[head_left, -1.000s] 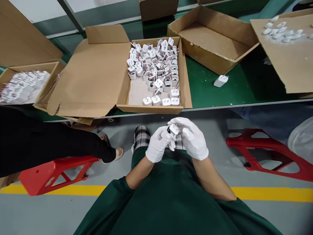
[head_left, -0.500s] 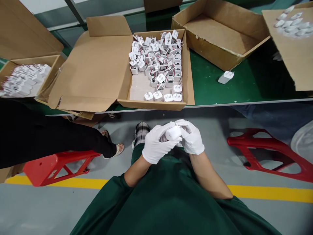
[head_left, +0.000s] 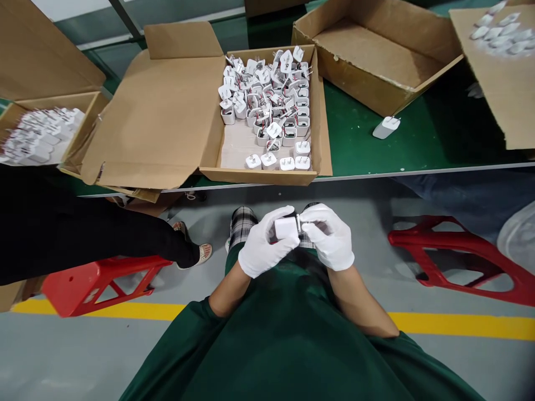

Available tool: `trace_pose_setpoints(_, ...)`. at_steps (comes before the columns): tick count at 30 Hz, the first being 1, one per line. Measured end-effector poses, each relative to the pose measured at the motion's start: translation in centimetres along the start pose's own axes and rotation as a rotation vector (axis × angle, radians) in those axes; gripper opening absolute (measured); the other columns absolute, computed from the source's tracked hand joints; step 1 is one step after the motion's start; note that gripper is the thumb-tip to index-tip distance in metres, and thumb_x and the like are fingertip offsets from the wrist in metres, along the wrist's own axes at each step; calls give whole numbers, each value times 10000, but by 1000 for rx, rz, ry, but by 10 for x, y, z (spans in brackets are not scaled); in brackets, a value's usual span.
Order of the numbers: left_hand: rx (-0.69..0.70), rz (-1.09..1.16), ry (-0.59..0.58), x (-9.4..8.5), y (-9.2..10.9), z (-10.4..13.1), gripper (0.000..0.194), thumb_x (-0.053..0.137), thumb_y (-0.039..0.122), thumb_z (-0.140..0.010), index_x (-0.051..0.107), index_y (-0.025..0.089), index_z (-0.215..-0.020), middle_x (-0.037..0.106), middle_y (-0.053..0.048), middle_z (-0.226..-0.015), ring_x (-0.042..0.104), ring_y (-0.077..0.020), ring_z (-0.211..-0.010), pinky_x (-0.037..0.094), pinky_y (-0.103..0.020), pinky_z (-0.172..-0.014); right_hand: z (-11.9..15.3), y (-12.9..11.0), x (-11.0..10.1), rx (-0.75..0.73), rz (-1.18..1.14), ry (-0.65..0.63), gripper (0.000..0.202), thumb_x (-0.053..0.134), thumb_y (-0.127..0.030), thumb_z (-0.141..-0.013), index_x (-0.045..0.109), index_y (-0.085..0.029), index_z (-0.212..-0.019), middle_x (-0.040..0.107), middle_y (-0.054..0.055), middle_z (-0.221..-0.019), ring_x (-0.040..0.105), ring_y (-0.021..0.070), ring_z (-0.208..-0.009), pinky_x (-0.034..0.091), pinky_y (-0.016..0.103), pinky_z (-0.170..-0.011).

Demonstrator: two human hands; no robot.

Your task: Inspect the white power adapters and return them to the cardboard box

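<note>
Above my lap, my left hand [head_left: 267, 243], in a white glove, is closed around the body of a white plug adapter [head_left: 286, 228]. The fingers of my gloved right hand [head_left: 329, 236] pinch the adapter's right end, where a narrow face with metal shows; the fingertips partly cover it. Just beyond my hands, an open cardboard box [head_left: 259, 177] on the green table [head_left: 355, 150] holds many white adapters, several with red wires and open tops. Closed ones with pins up stand along the box's near edge.
One white adapter [head_left: 387, 127] lies on the table near an open cardboard box [head_left: 368, 72]. Another box [head_left: 87, 125] of adapters is at the left. White pieces lie on cardboard [head_left: 489, 72] at the right. A person's leg [head_left: 137, 236] and red stools [head_left: 455, 250] flank me.
My hands have moved slightly apart. The adapter has turned, so its flat side now shows and its right end points to my right hand.
</note>
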State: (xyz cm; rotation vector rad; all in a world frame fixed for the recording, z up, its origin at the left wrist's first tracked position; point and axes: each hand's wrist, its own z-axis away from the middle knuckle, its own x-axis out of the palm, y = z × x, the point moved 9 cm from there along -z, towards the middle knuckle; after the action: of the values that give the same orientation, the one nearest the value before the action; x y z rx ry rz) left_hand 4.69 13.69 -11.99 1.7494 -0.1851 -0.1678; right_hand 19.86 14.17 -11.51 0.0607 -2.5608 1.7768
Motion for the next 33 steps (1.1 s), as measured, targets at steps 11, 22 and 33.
trace_pose_setpoints(11,-136,213,-3,4,-17,5,578,757,548,-767,607,216,-1216,690,-119,-1122,688,-214,-913,565,-346,-799,3,-12,5,-19,170,-40,153,669,-178,-874,699,-269,-993,697,13,-913,666,152,-798,547,315,-704)
trace_pose_setpoints(22,-108,220,38,2,-16,7,493,686,525,-816,579,216,-1185,628,-50,-1047,553,-110,-654,474,-250,-577,0,-30,12,75,244,-12,74,640,-247,-899,678,-223,-840,720,-24,-723,628,97,-565,499,222,-525)
trace_pose_setpoints(33,13,-34,137,-3,-11,16,409,375,525,-1001,563,237,-1222,588,-84,-1175,591,-127,-770,524,-285,-693,13,-31,18,107,417,80,133,668,-333,-876,682,-223,-803,662,-37,-628,555,86,-511,466,214,-506)
